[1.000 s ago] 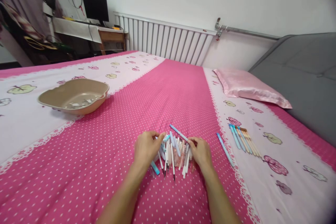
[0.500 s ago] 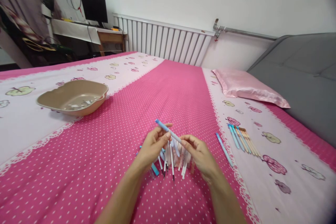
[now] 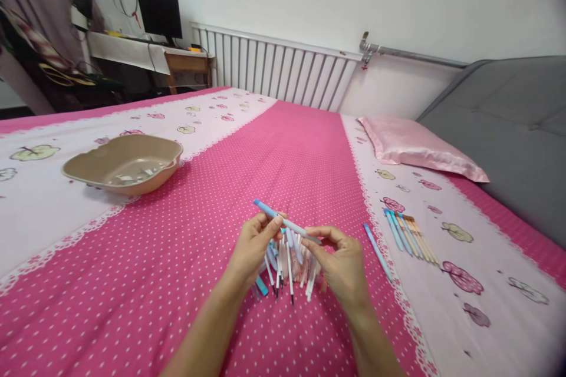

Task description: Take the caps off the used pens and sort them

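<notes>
Between my two hands a light blue pen [image 3: 292, 225] is held slantwise, its darker blue end up at the left. My left hand [image 3: 254, 244] pinches it near the middle with thumb and fingers. The thumb and fingers of my right hand [image 3: 338, 253] grip its lower, paler end. Just below the hands lies a pile of pen parts [image 3: 289, 262]: white refills with dark tips, blue and clear or pinkish tubes. Part of the pile is hidden by my hands.
Right of my hands a single blue pen [image 3: 378, 252] lies on the bedspread. Beyond it is a row of several blue and tan pens [image 3: 410, 235]. A tan basin [image 3: 163, 168] with small pale bits stands at left. A pink pillow [image 3: 420, 144] lies by the grey headboard [image 3: 504, 118].
The pen has shifted slightly left and tilts flatter. My right hand has changed its grip, its fingers now around the pen's lower end. The pile and the row look the same.
</notes>
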